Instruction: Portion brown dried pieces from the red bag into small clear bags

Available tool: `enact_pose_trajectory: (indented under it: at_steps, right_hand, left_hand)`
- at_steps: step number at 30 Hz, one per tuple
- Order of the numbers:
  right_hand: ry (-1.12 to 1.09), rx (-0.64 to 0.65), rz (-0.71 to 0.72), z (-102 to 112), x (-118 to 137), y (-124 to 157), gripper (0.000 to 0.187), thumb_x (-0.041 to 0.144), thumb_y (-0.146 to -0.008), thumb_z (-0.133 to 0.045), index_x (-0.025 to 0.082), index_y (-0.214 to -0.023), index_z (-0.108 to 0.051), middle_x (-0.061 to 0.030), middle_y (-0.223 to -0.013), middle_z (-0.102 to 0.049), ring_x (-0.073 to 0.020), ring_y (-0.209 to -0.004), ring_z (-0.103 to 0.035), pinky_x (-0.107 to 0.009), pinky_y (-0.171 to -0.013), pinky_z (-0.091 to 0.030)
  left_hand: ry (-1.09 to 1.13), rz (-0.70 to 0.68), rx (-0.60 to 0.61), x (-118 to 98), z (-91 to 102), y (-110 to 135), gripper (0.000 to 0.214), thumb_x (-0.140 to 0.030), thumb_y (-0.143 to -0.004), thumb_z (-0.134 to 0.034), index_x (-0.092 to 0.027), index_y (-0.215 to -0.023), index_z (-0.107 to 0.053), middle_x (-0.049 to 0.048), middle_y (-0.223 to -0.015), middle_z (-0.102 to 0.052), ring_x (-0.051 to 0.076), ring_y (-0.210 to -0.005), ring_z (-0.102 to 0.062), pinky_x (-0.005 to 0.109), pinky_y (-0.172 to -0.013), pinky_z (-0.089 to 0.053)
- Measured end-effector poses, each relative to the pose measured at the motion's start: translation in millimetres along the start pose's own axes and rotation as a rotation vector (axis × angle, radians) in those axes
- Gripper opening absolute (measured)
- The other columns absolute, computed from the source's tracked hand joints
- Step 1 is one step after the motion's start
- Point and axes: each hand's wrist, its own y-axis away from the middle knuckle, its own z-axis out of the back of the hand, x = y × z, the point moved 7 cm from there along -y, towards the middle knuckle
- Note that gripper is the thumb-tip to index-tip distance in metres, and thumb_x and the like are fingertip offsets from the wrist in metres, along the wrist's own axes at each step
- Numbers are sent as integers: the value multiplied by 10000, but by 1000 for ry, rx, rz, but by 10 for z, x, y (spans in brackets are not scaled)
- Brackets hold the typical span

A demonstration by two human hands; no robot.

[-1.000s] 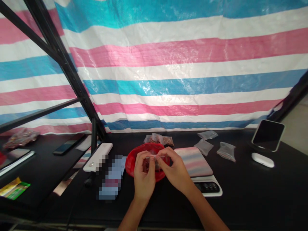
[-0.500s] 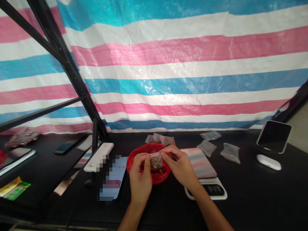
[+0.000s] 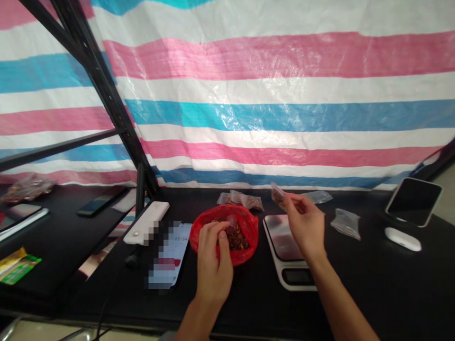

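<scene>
Now small packet (image 3: pixel 277 193) — pinched atop right hand (image 3: pixel 304 226).

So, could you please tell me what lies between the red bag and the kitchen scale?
Only bare black table separates the red bag from the kitchen scale in the head view.

Right hand (image 3: pixel 304 222) has lifted what looks like the small bag (image 3: pixel 277 193) away from the left hand (image 3: pixel 213 265).
</scene>
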Motion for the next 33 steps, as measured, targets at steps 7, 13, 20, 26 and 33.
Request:
enact_pose_trajectory:
  at_steps: [7,13,20,26,33]
  right_hand:
    - [343,224,79,-262,18,-34,421,472,-895,-507,187,-1077,-759,-87,-849,-780,-209,-647,-658,-331,-670,-495]
    - [744,57,30,455,-331,-343,390,291,-842,-498,204,-1107,-771,-116,-960,-775,-266,-787,-692,-360,-734,-495]
    - [946,300,-83,629,-842,-439,448,314,-789,-632,235,-1221,-721,-87,-1068,-779,-298,-914,-713,-379,-795,-498]
    - [964,221,-142,756,-702,-425,409,234,-843,-531,205,-1208,-714,-103,-1005,-781,-316,-920,-718,-377,-767,-483]
    - [983,150,-42,801,-520,-396,448,269,-848,-561,235,-1282,-665,-99,-1156,-751,-334,-1052,-693,-390,-823,-484]
  left_hand:
    - [-2,38,1,85,25,-16,222,-268,-1003,-449,-249,-993,-670,58,-1051,-630,222,-1044,-600,373,-948,-472]
    - [-10,21,1,108,108,11,202,-246,-979,-478,-249,-952,-678,54,-1028,-628,218,-1018,-620,360,-927,-498]
    - [-56,8,4,120,134,73,188,-248,-958,-508,-252,-951,-695,70,-1042,-625,236,-1017,-623,379,-904,-534]
    - [-103,-50,8,63,80,94,208,-203,-958,-489,-247,-951,-693,72,-1039,-620,232,-1023,-623,389,-908,-536]
    - [-161,-247,25,-196,-45,162,217,-118,-928,-519,-248,-992,-681,64,-1030,-622,207,-999,-627,337,-886,-537]
